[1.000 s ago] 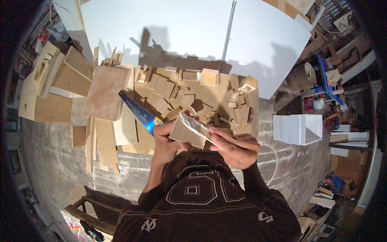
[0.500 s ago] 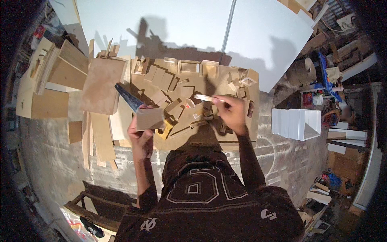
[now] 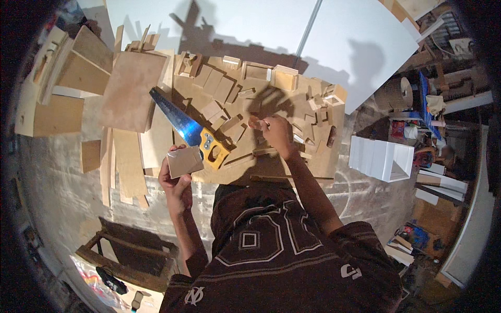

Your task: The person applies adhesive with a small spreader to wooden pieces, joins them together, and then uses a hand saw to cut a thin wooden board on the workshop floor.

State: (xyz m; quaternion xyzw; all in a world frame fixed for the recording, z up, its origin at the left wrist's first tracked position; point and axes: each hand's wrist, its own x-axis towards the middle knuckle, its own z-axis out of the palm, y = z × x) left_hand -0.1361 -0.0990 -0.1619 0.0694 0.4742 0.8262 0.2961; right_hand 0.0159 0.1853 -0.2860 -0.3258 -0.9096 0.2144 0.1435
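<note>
In my left hand (image 3: 177, 190) is a small, flat tan wooden block (image 3: 185, 161), gripped at its edge and held up near the table's front edge. My right hand (image 3: 277, 136) is closed in a pinch over the middle of the table. A bit of the thin pale stick (image 3: 267, 123) shows at its fingertips; the rest is hidden by the fingers. Touching or just beside those fingertips is a small reddish-brown rounded thing (image 3: 254, 123), whose kind I cannot make out. A handsaw (image 3: 180, 120) with a yellow handle lies just beyond the wooden block.
Several wood offcuts (image 3: 214, 81) and small box-like wooden pieces (image 3: 257, 72) cover the wooden tabletop (image 3: 240, 167). A large brown board (image 3: 133, 91) and long strips (image 3: 130, 161) lie at the left. To the right stands a white box (image 3: 378, 158); a large white panel (image 3: 250, 26) rises behind.
My right hand has moved left and down toward the table with the stick, whose white tip is now hidden. My left hand has lowered the block toward me, uncovering the handsaw.
</note>
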